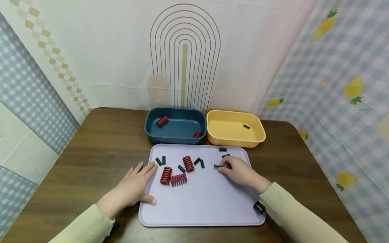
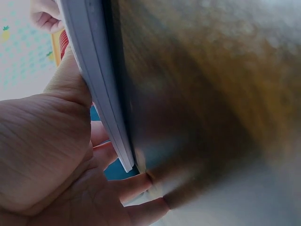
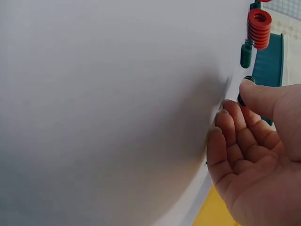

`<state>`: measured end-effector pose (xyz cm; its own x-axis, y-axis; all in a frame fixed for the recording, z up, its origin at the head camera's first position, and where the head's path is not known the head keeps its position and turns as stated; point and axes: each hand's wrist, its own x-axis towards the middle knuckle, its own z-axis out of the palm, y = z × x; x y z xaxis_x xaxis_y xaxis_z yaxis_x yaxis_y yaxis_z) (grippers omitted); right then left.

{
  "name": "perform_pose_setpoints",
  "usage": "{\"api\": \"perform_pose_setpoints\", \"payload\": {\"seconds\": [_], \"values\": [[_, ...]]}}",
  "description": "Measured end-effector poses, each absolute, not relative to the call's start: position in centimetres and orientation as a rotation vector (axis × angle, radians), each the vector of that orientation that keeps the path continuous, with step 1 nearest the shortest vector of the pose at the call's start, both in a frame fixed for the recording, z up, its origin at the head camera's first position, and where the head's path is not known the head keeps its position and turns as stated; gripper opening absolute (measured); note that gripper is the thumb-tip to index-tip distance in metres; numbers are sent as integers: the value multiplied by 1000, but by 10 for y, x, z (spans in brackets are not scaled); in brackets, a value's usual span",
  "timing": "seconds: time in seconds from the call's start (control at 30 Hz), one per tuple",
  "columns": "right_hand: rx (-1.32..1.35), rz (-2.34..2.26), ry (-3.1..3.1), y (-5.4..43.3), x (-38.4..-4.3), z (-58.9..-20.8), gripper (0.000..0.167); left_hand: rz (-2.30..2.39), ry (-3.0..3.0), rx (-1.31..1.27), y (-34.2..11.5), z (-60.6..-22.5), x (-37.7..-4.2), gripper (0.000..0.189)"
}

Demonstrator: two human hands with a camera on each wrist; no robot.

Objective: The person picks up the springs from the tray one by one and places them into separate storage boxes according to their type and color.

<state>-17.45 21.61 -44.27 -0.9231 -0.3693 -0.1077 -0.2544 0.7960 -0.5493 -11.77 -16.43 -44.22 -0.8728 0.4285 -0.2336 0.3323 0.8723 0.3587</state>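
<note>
Eleven springs (image 1: pixel 188 165) are lying on the lilac tray (image 1: pixel 209 206), counting the one in a hand, so I'd judge the work is sitting nearer its start than its finish. The left hand (image 1: pixel 133 185) is resting at the tray's nine o'clock edge, its fingers spread wide, holding nothing I can see. Toward ten, two green springs (image 1: pixel 163 160) are lying near its fingertips, and two red springs (image 1: pixel 166 175) are lying side by side. Beyond the tray at eleven, the blue bin (image 1: pixel 176 139) is already holding two red ones (image 1: pixel 162 121). Inside the tray, a lone green spring (image 1: pixel 181 168) and the third red spring (image 1: pixel 188 161) are lying toward eleven, a green pair (image 1: pixel 202 163) at twelve. At one, the right hand (image 1: pixel 240 170) is pinching a small green spring (image 1: pixel 216 166); two more (image 1: pixel 223 149) are lying just beyond. Farther out, the yellow bin (image 1: pixel 231 141) is holding just one green coil (image 1: pixel 246 126).
</note>
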Motion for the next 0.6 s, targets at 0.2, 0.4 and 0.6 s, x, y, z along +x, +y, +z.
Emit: {"api": "perform_pose_setpoints", "payload": {"seconds": [0.2, 0.4, 0.6], "values": [[-541, -911, 2814, 226, -180, -436, 7, 447, 2741, 579, -164, -441, -117, 114], [-479, -972, 2908, 237, -184, -426, 8, 450, 2738, 588, -164, -441, -117, 113], [-456, -1020, 2983, 251, -191, -417, 10, 453, 2744, 587, -164, -442, -117, 114]]}}
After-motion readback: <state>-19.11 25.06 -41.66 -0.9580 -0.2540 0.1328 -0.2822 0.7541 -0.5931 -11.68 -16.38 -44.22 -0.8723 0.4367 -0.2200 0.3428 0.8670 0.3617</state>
